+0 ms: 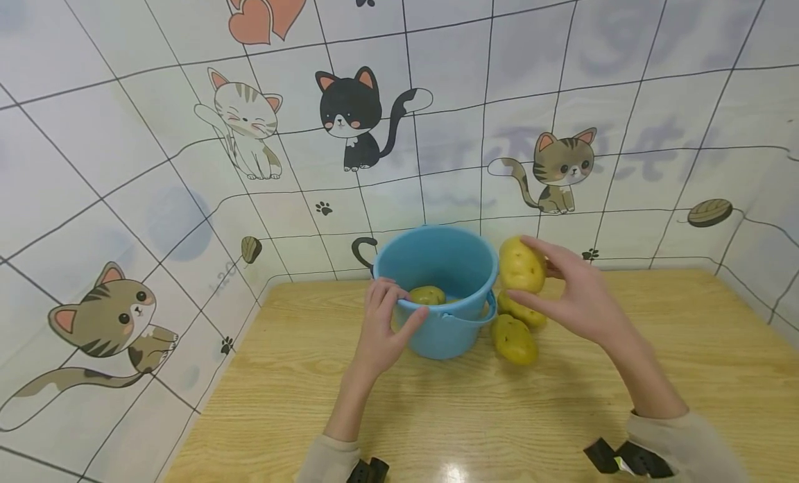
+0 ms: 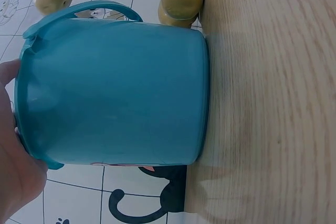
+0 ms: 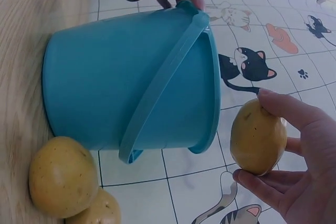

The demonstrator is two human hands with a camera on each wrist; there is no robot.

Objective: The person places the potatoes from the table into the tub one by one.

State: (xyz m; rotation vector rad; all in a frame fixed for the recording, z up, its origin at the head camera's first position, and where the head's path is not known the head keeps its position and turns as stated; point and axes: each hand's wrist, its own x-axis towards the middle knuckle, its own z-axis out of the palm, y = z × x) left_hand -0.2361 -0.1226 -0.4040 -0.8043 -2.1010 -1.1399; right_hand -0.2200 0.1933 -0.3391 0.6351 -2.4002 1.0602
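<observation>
A potato (image 1: 521, 265) is pinched in the right hand (image 1: 577, 295) beside the blue bucket (image 1: 446, 327) at three o'clock; its rim is gripped by the left hand (image 1: 383, 327). If clipped on the rim, the potato could slip onto the desk (image 1: 686, 372)

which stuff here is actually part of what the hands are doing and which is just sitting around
In use:
- blue bucket, its rim gripped by the left hand
- potato held by the right hand beside the bucket's rim
- potato in the bucket
- two potatoes on the table, beside the bucket

Just there:
- wooden table
- cat-patterned wall
</observation>
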